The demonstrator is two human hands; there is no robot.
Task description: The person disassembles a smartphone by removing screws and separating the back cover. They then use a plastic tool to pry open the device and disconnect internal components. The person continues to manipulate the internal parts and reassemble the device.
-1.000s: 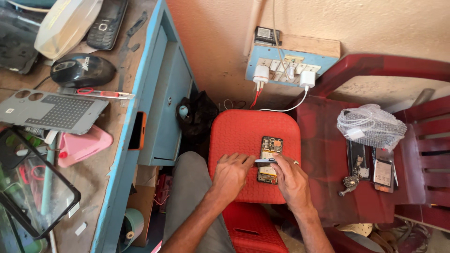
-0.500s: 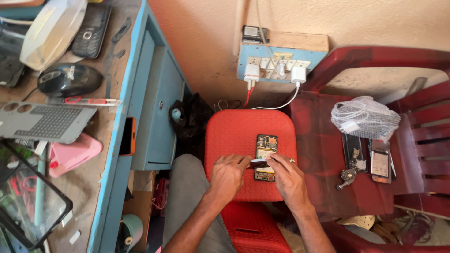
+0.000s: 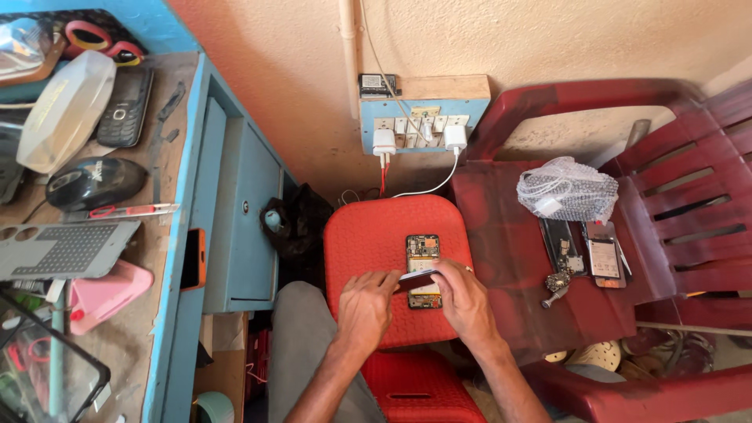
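Both hands meet over an opened phone (image 3: 423, 258) lying on a red stool (image 3: 368, 235). The left hand (image 3: 366, 307) and right hand (image 3: 464, 299) each pinch an end of a thin dark panel (image 3: 415, 280) held across the phone's near half. To the right, a dark red chair (image 3: 517, 235) carries a bubble-wrap bundle (image 3: 568, 189) and phone parts (image 3: 603, 254).

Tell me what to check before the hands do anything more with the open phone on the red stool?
1. Open phone flat on the red stool: ok.
2. Left hand and right hand both on the dark flat piece: ok.
3. Piece lined up with the phone: cannot tell, fingers hide it.
4. Phone away from the stool's edge: ok.
5. Spare parts within reach on the chair: ok.
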